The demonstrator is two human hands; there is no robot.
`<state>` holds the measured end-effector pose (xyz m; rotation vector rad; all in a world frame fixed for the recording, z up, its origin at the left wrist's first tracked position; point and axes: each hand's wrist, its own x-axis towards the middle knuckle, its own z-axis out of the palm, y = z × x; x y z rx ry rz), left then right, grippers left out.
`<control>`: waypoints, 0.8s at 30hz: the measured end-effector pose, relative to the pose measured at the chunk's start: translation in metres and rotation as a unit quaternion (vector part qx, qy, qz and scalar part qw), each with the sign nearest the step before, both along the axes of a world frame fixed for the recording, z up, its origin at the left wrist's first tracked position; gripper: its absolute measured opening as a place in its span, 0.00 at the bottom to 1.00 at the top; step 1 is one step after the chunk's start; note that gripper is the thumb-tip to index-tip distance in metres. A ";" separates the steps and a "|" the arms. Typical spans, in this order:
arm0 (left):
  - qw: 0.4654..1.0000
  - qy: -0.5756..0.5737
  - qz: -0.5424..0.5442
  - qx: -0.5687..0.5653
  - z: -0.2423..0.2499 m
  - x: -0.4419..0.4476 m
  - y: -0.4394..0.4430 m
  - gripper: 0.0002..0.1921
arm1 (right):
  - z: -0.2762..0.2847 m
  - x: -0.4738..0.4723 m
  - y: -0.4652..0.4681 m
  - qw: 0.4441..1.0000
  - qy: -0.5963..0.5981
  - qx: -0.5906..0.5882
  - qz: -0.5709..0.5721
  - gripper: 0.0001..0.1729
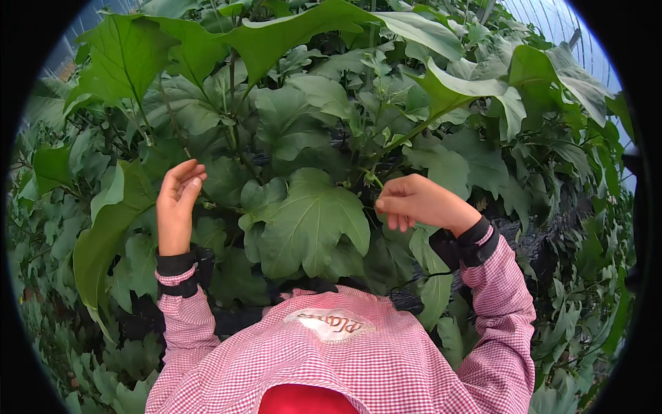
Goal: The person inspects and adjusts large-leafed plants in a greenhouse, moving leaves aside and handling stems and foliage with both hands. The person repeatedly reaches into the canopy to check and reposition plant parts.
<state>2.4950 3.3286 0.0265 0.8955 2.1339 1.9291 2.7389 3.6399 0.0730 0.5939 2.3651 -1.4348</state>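
My left hand point(178, 194) is raised among large lobed leaves, its fingers curled toward the thumb at the lower end of a thin stem point(173, 116); whether it grips the stem cannot be told. To the right, my right hand point(408, 202) is bent at the wrist, thumb and index finger pinched together beside a green shoot point(378, 182). Its fingertips partly hide what lies between them. A small green bud or calyx point(369, 177) sits just above that hand. Between both hands spreads a broad green leaf point(315, 222), which neither hand touches.
Dense leafy plants, which look like eggplant, surround me on all sides. Big leaves point(310, 26) arch across the top. Dark plastic sheeting point(543, 233) shows between the foliage at right. Behind the plants stands a ribbed, translucent greenhouse wall point(563, 26). A thin dark cord hangs near my right cuff.
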 end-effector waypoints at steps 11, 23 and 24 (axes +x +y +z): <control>0.977 -0.059 -0.134 -0.156 -0.044 0.054 0.224 0.21 | -0.040 -0.059 0.087 0.986 0.061 -0.158 -0.005 0.27; 0.932 -0.139 -0.104 -0.317 -0.095 0.003 0.310 0.21 | -0.122 -0.059 0.130 0.856 0.173 -0.445 -0.200 0.09; 0.922 -0.142 -0.118 -0.340 -0.102 0.000 0.314 0.21 | -0.127 -0.060 0.133 0.876 0.168 -0.416 -0.180 0.09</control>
